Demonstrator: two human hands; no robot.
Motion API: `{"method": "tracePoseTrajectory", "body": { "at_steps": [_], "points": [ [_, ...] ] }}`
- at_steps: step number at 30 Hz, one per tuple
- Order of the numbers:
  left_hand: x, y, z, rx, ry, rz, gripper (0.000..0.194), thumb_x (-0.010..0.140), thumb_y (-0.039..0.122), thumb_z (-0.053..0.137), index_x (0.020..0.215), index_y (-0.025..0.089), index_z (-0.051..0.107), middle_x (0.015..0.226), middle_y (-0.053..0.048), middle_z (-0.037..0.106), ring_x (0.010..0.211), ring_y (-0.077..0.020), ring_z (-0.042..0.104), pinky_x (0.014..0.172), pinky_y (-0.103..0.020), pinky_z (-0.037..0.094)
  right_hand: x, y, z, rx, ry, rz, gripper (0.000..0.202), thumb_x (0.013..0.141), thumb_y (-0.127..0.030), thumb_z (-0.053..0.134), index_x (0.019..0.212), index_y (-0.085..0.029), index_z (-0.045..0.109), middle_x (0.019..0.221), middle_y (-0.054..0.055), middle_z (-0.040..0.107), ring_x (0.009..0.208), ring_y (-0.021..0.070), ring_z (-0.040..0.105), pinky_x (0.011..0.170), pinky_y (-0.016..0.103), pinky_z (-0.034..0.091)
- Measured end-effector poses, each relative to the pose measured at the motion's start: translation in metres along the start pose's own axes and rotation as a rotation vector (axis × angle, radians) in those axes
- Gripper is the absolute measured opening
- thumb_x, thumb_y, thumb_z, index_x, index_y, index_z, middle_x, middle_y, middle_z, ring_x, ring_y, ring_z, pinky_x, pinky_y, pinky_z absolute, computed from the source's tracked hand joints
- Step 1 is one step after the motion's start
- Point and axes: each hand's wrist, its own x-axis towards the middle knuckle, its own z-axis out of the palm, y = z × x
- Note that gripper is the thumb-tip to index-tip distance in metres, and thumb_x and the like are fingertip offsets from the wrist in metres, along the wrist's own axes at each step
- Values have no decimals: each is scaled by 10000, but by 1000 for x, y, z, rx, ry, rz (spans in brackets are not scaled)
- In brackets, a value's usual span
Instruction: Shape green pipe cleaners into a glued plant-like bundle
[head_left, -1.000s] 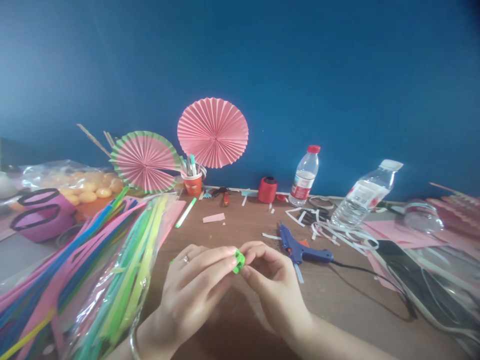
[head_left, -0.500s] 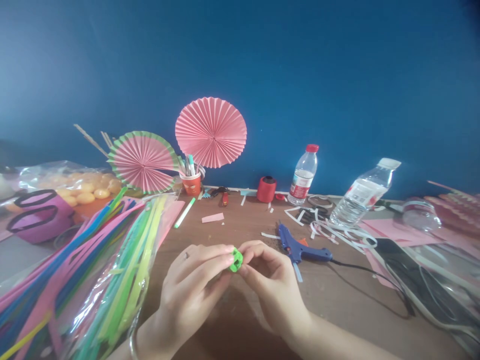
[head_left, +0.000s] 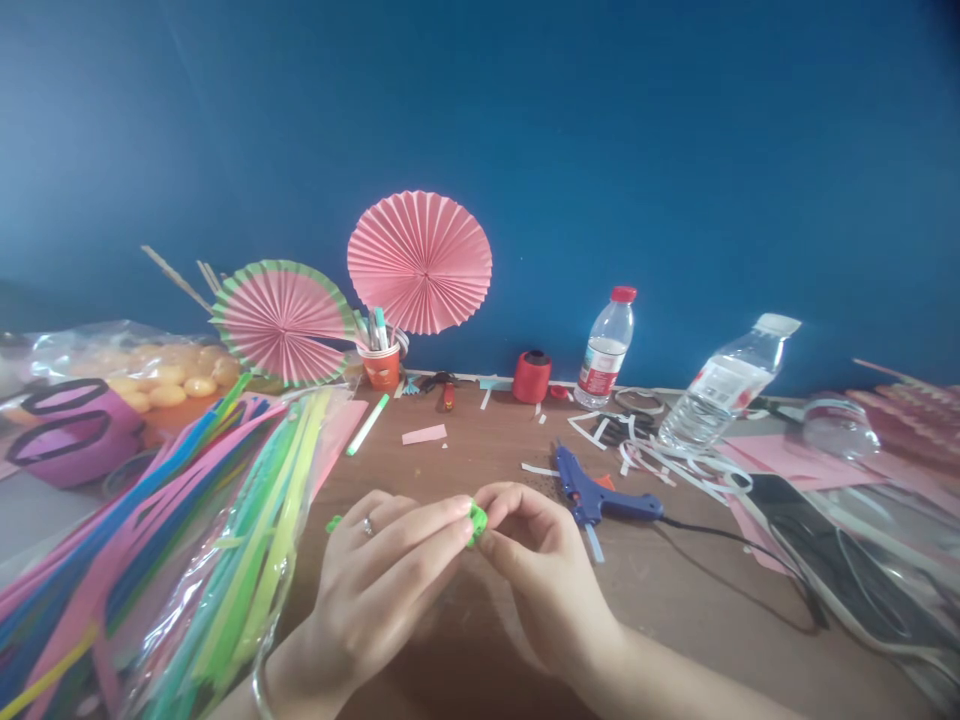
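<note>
Green piece (head_left: 478,522) sits between both hands' fingertips; left hand (head_left: 401,565) and right hand (head_left: 544,570) pinch it.

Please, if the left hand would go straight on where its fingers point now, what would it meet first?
Most likely the right hand: its fingertips are just past the green piece at the left hand's fingertips. Exact depth is hard to judge from this one view.

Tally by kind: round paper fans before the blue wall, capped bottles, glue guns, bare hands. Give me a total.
Paper fans: 2, all-pink fan and green-edged fan
Bottles: 2, red-capped bottle and white-capped bottle
Glue gun: 1
Hands: 2, left hand and right hand, at a green piece
Total: 7
</note>
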Motion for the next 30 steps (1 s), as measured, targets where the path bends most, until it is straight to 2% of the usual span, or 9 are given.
{"method": "tracePoseTrajectory", "body": {
  "at_steps": [4, 8, 10, 16, 20, 22, 25, 28, 30],
  "points": [
    [0, 2, 6, -112, 84, -137, 364, 683, 15, 624, 996, 198, 596, 925, -63, 691, 845, -194, 639, 694, -311, 517, 0, 1, 0, -4, -18, -16, 104, 655, -131, 681, 649, -169, 585, 786, 12, 589, 760, 137, 548, 709, 255, 440],
    [2, 5, 9, -206, 92, -289, 265, 703, 40, 603, 917, 195, 614, 900, -57, 681, 853, -188, 631, 733, -307, 523, 0, 3, -2, 1, -30, -21, 82, 671, -149, 677, 684, -171, 599, 801, 21, 585, 781, 148, 556, 729, 277, 458],
    [3, 5, 10, -279, 81, -422, 212, 715, 75, 602, 888, 197, 608, 897, -49, 672, 825, -175, 630, 700, -283, 526, 0, 4, -2, 12, -33, -37, 86, 671, -135, 671, 713, -177, 608, 817, 21, 589, 784, 148, 565, 724, 275, 467],
    [3, -2, 15, -609, 92, -1001, 195, 713, 234, 643, 894, 195, 584, 730, -4, 649, 591, -105, 573, 524, -203, 480, -5, 4, -5, -49, -78, -116, 252, 683, -138, 655, 916, -213, 592, 877, 37, 612, 815, 157, 577, 746, 283, 466],
    [4, -7, 19, -794, 211, -1151, 225, 679, 257, 678, 870, 190, 580, 680, 25, 605, 562, -77, 517, 514, -181, 439, -7, 6, -4, -244, -88, -210, 319, 673, -123, 667, 957, -232, 572, 902, 33, 586, 790, 150, 552, 718, 273, 461],
    [5, -9, 20, -842, 233, -1187, 239, 665, 256, 688, 867, 184, 582, 636, 39, 579, 537, -70, 493, 511, -180, 422, -8, 4, -4, -358, -98, -305, 275, 681, -143, 678, 927, -234, 596, 887, 35, 590, 763, 148, 547, 697, 268, 457],
    [5, -13, 22, -880, 272, -1232, 233, 667, 259, 682, 862, 176, 583, 633, 38, 576, 504, -66, 475, 504, -192, 403, -9, 1, -4, -493, -249, -473, 54, 743, -248, 648, 792, -224, 644, 697, 23, 624, 640, 137, 549, 629, 255, 443],
    [4, -17, 25, -954, 353, -1273, 265, 640, 258, 701, 860, 164, 587, 649, 25, 588, 478, -68, 465, 490, -205, 390, -12, 1, -8, -631, -496, -587, 318, 860, -395, 451, 675, -218, 640, 497, 9, 584, 478, 117, 506, 537, 242, 408],
    [2, -19, 26, -1040, 329, -1299, 285, 644, 261, 700, 891, 164, 593, 680, 12, 602, 507, -77, 486, 510, -206, 394, -13, 6, -10, -799, -659, -696, 443, 905, -380, 327, 623, -225, 631, 471, 14, 565, 464, 117, 500, 538, 248, 392]
  ]
}}
